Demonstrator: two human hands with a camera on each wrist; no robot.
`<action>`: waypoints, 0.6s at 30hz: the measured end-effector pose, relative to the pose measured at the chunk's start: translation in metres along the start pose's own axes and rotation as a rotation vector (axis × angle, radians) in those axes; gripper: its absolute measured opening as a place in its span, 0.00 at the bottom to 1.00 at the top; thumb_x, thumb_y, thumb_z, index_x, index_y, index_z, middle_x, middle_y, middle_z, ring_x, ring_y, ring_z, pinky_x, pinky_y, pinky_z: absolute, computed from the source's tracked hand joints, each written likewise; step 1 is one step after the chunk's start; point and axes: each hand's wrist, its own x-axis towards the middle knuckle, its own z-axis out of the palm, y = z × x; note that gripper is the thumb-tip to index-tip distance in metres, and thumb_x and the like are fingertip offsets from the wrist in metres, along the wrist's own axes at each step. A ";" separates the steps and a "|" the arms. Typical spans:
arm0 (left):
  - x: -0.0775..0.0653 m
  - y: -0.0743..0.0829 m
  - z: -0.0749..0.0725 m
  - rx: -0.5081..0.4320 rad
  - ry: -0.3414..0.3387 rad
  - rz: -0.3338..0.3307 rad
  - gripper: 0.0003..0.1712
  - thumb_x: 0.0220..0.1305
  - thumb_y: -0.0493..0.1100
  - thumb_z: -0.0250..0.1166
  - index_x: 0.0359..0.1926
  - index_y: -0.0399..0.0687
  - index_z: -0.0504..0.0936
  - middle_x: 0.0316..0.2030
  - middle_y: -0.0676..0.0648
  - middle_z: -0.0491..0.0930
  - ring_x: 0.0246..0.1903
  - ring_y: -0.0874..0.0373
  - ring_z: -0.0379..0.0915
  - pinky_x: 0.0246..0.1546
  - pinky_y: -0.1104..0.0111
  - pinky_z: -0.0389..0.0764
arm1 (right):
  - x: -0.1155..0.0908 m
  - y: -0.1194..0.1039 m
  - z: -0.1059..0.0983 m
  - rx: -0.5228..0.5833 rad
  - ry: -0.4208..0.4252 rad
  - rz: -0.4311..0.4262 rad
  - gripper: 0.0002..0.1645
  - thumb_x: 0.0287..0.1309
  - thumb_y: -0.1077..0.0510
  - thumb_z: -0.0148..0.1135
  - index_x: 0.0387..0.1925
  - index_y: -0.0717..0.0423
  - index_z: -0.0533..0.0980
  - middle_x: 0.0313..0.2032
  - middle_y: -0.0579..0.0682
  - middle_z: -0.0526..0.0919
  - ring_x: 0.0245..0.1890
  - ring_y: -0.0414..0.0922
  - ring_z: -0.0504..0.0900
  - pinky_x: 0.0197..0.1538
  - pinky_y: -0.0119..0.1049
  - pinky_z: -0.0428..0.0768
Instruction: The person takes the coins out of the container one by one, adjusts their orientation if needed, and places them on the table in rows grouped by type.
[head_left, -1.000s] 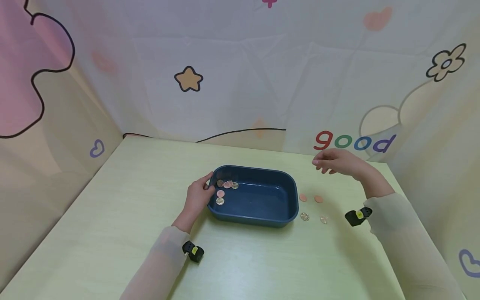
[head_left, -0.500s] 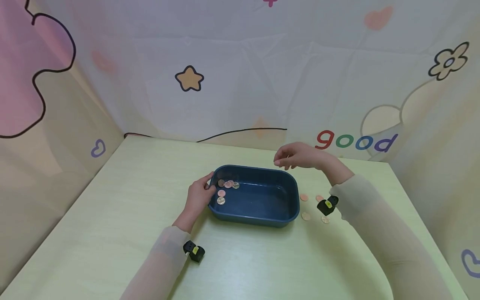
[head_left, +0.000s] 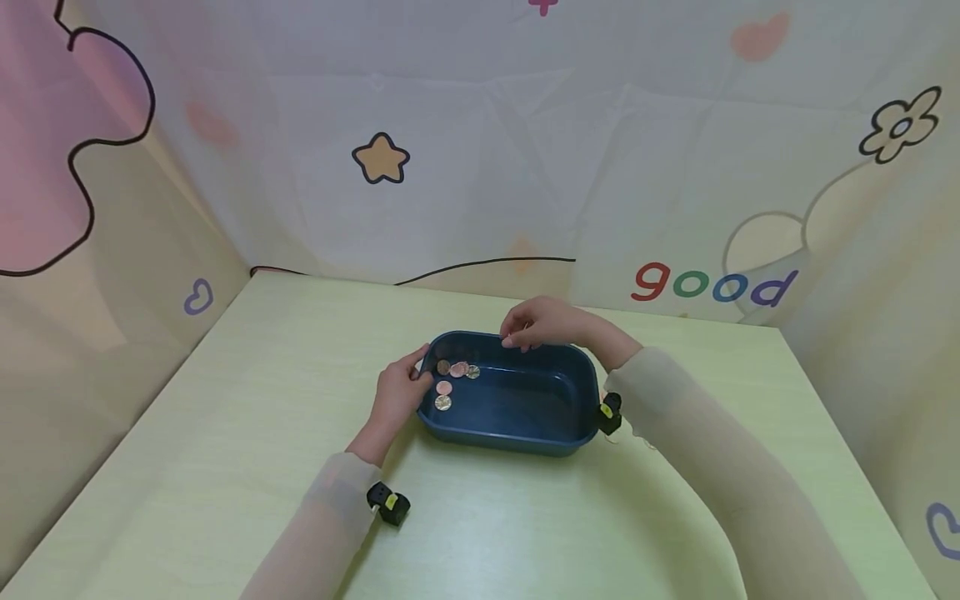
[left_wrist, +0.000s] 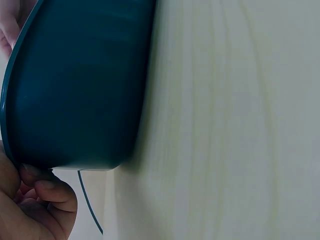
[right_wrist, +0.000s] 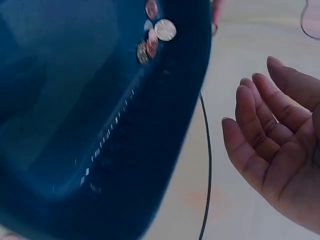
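Note:
A dark blue plastic tray (head_left: pixel 517 442) sits on the table. My left hand (head_left: pixel 397 396) grips the rim at its left end; in the left wrist view, curled fingers (left_wrist: pixel 57 197) show beneath the rim. Over the tray's far rim is my right hand (head_left: pixel 551 321). The right wrist view shows this hand (right_wrist: pixel 280 145) with loosely bent fingers, thumb apart and no object visible between them. Copper and silvery coins (head_left: pixel 459 369) lie inside the tray at its left end, and the right wrist view shows one coin (right_wrist: pixel 165 30) beside others in a cluster.
Right of the tray, a coin (head_left: pixel 612 441) on the table is mostly hidden by my right wrist camera (head_left: pixel 611 412). The pale table (head_left: pixel 315 333) meets a printed cloth (head_left: pixel 480 167) behind, with more cloth at both sides.
My right hand has moved left from the table's far right side to the tray's far rim, and its arm now covers most of the loose coins. The left hand and tray stay put.

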 end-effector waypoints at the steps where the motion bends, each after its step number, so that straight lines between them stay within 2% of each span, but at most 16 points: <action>1: 0.000 0.000 0.000 -0.004 -0.003 -0.005 0.32 0.65 0.34 0.57 0.72 0.41 0.72 0.18 0.53 0.59 0.18 0.60 0.55 0.22 0.72 0.58 | 0.004 -0.002 0.003 -0.005 -0.010 -0.004 0.18 0.70 0.56 0.61 0.53 0.65 0.80 0.45 0.64 0.86 0.42 0.58 0.84 0.46 0.36 0.83; 7: 0.000 0.000 0.001 -0.004 0.004 -0.002 0.32 0.65 0.34 0.58 0.71 0.41 0.73 0.17 0.54 0.59 0.18 0.60 0.54 0.22 0.72 0.58 | 0.021 -0.010 0.014 0.006 -0.058 -0.005 0.20 0.69 0.58 0.61 0.56 0.67 0.78 0.45 0.66 0.85 0.40 0.55 0.84 0.45 0.37 0.83; 13: 0.001 0.000 0.000 -0.013 0.019 0.002 0.32 0.63 0.34 0.57 0.70 0.40 0.73 0.17 0.54 0.59 0.17 0.61 0.54 0.22 0.72 0.58 | 0.036 -0.012 0.024 -0.027 -0.091 -0.005 0.20 0.69 0.59 0.61 0.57 0.66 0.78 0.41 0.58 0.87 0.36 0.47 0.83 0.40 0.32 0.80; 18: 0.001 0.001 -0.001 -0.021 0.010 -0.004 0.33 0.63 0.34 0.58 0.71 0.41 0.73 0.17 0.54 0.59 0.18 0.61 0.54 0.22 0.71 0.58 | 0.048 -0.010 0.034 -0.078 -0.131 0.017 0.20 0.69 0.62 0.59 0.59 0.66 0.77 0.39 0.57 0.86 0.33 0.42 0.80 0.39 0.30 0.79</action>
